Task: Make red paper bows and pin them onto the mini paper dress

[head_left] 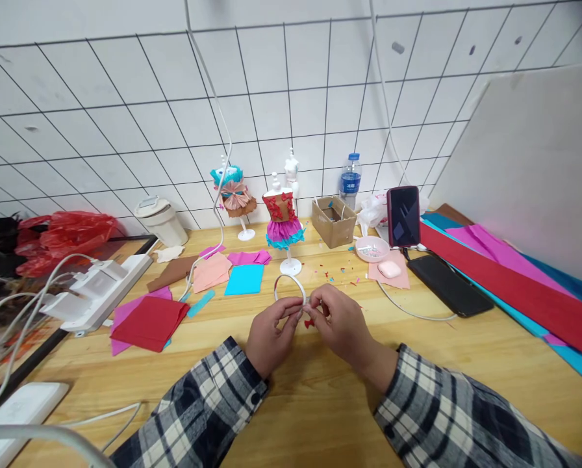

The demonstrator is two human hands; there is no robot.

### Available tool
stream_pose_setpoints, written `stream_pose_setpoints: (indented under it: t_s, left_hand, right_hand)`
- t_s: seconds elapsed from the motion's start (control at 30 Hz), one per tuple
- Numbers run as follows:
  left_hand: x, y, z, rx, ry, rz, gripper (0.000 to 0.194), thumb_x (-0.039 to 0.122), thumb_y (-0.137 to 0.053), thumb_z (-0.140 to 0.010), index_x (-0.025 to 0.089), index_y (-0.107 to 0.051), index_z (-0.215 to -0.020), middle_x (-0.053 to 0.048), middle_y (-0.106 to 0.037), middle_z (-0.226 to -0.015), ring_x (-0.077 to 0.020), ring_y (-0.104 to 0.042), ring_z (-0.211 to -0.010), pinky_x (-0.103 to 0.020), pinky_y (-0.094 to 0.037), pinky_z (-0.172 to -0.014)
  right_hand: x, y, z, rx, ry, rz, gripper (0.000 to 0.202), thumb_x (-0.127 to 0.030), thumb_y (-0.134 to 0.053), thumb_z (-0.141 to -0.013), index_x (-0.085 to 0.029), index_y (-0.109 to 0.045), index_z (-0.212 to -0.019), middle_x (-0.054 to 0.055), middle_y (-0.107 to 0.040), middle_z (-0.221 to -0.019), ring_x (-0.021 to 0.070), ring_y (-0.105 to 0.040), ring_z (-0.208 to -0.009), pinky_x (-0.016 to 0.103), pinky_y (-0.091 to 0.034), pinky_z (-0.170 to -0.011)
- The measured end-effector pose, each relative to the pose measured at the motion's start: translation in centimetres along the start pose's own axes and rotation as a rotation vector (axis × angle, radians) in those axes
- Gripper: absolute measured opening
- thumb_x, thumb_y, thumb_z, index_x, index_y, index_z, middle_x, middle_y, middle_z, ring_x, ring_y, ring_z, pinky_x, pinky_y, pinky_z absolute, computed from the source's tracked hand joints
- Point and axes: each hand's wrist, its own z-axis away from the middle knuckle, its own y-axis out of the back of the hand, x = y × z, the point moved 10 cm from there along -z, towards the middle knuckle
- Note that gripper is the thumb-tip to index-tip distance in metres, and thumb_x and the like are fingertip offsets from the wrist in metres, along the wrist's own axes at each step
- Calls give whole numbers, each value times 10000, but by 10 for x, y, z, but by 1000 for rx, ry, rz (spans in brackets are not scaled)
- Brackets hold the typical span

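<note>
My left hand is closed in a pinch on a thin white ring, which looks like a nearly used-up roll of tape, held upright above the table. My right hand is closed too, its thumb and forefinger pinched right beside the roll's edge, almost touching the left fingertips. What lies between those right fingers is too small to make out. Just below the fingertips shows a small red paper piece. Behind the roll stands a small white dress form wearing a brown, red, purple and blue crepe-paper dress.
A second dressed form and a bare one stand near the wall. Paper squares and a power strip lie left. Rightward are a cardboard box, a pink bowl, phones and long paper strips.
</note>
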Motion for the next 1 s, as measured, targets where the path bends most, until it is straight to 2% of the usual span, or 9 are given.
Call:
stream_pose_setpoints:
  t_s: [0.17, 0.27, 0.33, 0.47, 0.6, 0.77, 0.83, 0.9, 1.0]
  left_hand:
    - [1, 3, 0, 15, 12, 4, 175, 230, -551, -842, 190, -616, -999, -37, -716, -931, -154, -691, -838, -244, -540, -766]
    - [2, 3, 0, 3, 7, 1, 147, 231, -550, -842, 190, -639, -952, -34, -718, -914, -149, -683, -823, -239, -531, -753]
    - [1, 2, -1, -21, 17, 12, 141, 229, -544, -846, 188, -644, -938, -28, -718, -892, -140, -676, -805, -230, -520, -745]
    - [-2, 0, -3, -65, 51, 23, 138, 235, -527, -850, 174, -641, -896, -18, -700, -789, -128, -648, -716, -226, -499, -698]
    - [-2, 2, -4, -49, 93, 22, 153, 266, -537, -830, 164, -648, -803, -20, -673, -726, -138, -612, -675, -235, -477, -652]
    - [-10, 0, -3, -54, 164, 209, 171, 303, -549, -816, 156, -635, -799, -5, -639, -654, -130, -594, -632, -240, -479, -656]
    - [-27, 14, -6, 36, 209, 264, 183, 326, -556, -807, 156, -619, -830, -1, -632, -645, -132, -598, -634, -249, -485, -667]
    - [-54, 42, -9, 199, 274, 260, 219, 359, -554, -803, 155, -605, -868, -2, -637, -652, -137, -605, -629, -259, -492, -668]
    - [-77, 85, -17, 302, 238, -4, 272, 387, -554, -805, 160, -643, -927, -41, -699, -778, -180, -642, -762, -317, -489, -782]
  right_hand:
    - [-4, 9, -1, 57, 67, -11, 235, -288, -543, -873, -221, -546, -1098, 49, -633, -988, 166, -588, -874, 267, -443, -711]
    - [-7, 8, -1, 41, 112, 27, 118, -292, -536, -882, -237, -625, -937, 30, -643, -916, 159, -585, -860, 268, -436, -747]
    - [-6, 5, -1, 17, 111, 48, 129, -293, -531, -885, -227, -633, -841, 26, -639, -857, 155, -582, -823, 265, -429, -737]
    - [-6, -3, -1, -57, 96, 72, 161, -281, -481, -906, -203, -604, -837, 34, -621, -853, 147, -573, -808, 248, -416, -703]
    - [-12, -9, 0, -113, 129, 125, 202, -312, -435, -930, -194, -576, -846, 31, -607, -865, 131, -562, -772, 229, -382, -626]
    - [-21, -13, 3, -135, 195, 193, 233, -312, -387, -952, -186, -573, -890, 41, -603, -859, 119, -542, -703, 233, -336, -568]
    - [-25, -13, 4, -147, 220, 191, 237, -304, -388, -952, -187, -577, -870, 42, -609, -843, 123, -540, -694, 237, -334, -573]
    - [-29, -11, 6, -147, 238, 151, 232, -305, -406, -945, -192, -587, -852, 38, -623, -834, 126, -549, -710, 239, -350, -603]
    - [-23, -4, 3, -124, 174, -5, 196, -302, -462, -924, -203, -614, -846, 25, -641, -839, 124, -571, -774, 233, -390, -687]
